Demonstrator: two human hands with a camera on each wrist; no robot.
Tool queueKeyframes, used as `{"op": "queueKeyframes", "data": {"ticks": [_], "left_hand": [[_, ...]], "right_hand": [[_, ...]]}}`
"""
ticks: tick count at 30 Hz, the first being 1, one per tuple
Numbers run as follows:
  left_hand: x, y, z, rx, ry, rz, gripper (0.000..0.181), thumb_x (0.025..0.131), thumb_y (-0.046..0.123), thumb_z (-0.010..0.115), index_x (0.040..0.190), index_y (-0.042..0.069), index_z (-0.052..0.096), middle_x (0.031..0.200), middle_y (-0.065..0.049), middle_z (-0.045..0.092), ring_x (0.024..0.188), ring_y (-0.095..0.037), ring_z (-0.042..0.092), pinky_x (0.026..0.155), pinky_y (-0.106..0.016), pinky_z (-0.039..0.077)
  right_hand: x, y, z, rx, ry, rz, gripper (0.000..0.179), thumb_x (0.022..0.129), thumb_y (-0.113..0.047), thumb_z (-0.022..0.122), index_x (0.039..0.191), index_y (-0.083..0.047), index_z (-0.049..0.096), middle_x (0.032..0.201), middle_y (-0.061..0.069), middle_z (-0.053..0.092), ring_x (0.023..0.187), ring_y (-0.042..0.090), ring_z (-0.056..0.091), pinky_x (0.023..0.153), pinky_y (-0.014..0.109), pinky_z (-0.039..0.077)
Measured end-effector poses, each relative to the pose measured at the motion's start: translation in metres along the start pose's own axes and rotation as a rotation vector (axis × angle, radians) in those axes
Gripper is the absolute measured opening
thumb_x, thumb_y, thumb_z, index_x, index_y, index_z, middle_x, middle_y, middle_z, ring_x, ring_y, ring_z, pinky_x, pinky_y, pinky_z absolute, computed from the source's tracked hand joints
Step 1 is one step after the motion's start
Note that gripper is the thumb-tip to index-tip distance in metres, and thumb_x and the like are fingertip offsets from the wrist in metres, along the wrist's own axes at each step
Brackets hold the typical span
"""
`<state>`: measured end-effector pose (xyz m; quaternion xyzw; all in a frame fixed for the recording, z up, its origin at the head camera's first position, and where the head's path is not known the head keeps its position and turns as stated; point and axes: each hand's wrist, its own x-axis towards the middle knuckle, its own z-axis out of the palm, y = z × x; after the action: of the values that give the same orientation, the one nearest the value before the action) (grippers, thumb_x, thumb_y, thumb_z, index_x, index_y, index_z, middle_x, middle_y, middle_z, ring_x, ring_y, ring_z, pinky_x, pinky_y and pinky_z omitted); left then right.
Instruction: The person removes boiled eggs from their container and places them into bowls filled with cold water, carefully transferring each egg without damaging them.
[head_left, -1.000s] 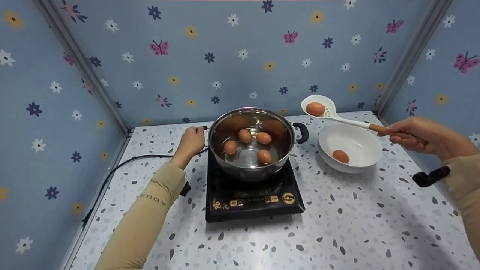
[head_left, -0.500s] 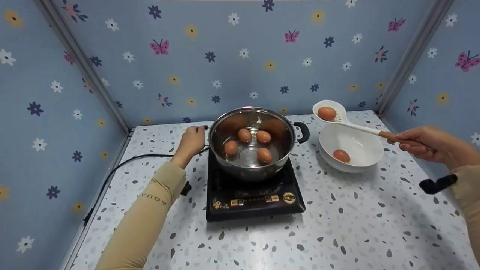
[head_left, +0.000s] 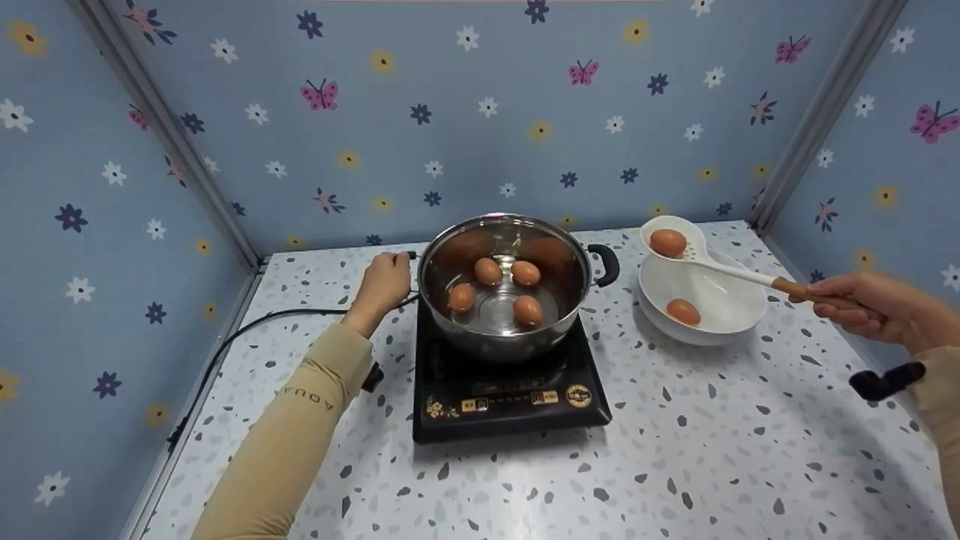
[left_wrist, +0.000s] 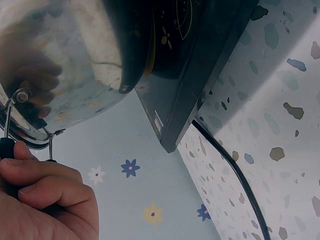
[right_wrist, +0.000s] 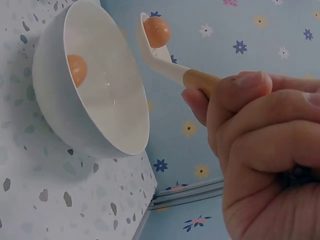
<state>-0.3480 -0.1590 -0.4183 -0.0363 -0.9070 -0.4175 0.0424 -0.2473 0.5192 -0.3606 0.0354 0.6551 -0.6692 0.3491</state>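
Observation:
My right hand [head_left: 877, 304] grips the wooden handle of a white slotted spoon [head_left: 716, 264]. A brown egg [head_left: 667, 243] rests in the spoon's bowl, over the back left rim of a white bowl [head_left: 731, 304]. Inside that bowl lies another brown egg [head_left: 683, 311]; the right wrist view shows the spoon [right_wrist: 167, 69] raised clear of the bowl's rim. With my left hand [head_left: 386, 281] I hold the black side handle of a steel pot [head_left: 502, 341], fingers curled round it in the left wrist view. Several brown eggs [head_left: 527, 310] sit in the pot.
Under the pot is a black induction cooker [head_left: 510, 409] with gold markings. Its black cord [head_left: 277, 313] runs left across the speckled table [head_left: 675, 465]. The pot's other handle [head_left: 604, 265] juts toward the bowl. Flowered blue walls [head_left: 480, 112] enclose the back and sides.
My right hand has moved the spoon with its egg right and down, from behind the bowl to over its back left rim. The left hand keeps its hold on the pot handle.

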Motion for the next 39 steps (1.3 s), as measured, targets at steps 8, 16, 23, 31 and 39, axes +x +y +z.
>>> {"op": "queueKeyframes", "data": {"ticks": [8,16,23,31,39], "left_hand": [[0.000,-0.001,0.000,0.001,-0.010,-0.007,0.040,0.118,0.024,0.030,0.082,0.014,0.044,0.075,-0.002,0.039,0.069,-0.021,0.039,0.076,-0.042,0.038],[-0.001,0.001,0.000,0.003,0.006,-0.009,0.040,0.117,0.025,0.031,0.089,0.007,0.054,0.081,-0.006,0.043,0.082,-0.030,0.048,0.088,-0.051,0.045],[0.000,0.000,-0.001,-0.001,-0.002,-0.003,0.039,0.117,0.024,0.031,0.089,0.008,0.053,0.081,-0.006,0.043,0.079,-0.028,0.048,0.086,-0.050,0.045],[0.000,0.000,0.000,-0.011,0.001,0.006,0.041,0.117,0.023,0.031,0.079,0.015,0.042,0.071,-0.001,0.037,0.065,-0.020,0.036,0.072,-0.041,0.037],[0.001,0.000,0.001,-0.016,0.004,-0.002,0.040,0.117,0.023,0.031,0.081,0.014,0.044,0.072,-0.001,0.038,0.066,-0.019,0.037,0.071,-0.040,0.037]], "right_hand": [[-0.003,0.012,-0.008,0.011,-0.015,0.011,0.055,0.120,-0.016,0.023,0.119,-0.017,0.078,0.075,-0.006,0.064,0.057,0.013,0.014,0.052,0.027,0.017],[-0.008,0.016,-0.019,-0.003,-0.006,0.077,0.056,0.120,-0.018,0.022,0.117,-0.021,0.078,0.076,-0.007,0.064,0.058,0.014,0.012,0.052,0.022,0.031],[-0.010,0.016,-0.020,-0.103,0.047,0.138,0.053,0.121,-0.022,0.027,0.115,-0.027,0.079,0.075,-0.010,0.064,0.054,0.006,0.034,0.053,0.019,0.043],[-0.010,0.017,-0.019,-0.190,0.096,0.139,0.050,0.121,-0.021,0.030,0.112,-0.032,0.078,0.073,-0.010,0.061,0.055,0.006,0.032,0.053,0.020,0.041],[-0.010,0.017,-0.016,-0.317,0.212,0.162,0.045,0.120,-0.023,0.037,0.106,-0.036,0.077,0.072,-0.011,0.058,0.052,0.004,0.038,0.053,0.021,0.041]]}}
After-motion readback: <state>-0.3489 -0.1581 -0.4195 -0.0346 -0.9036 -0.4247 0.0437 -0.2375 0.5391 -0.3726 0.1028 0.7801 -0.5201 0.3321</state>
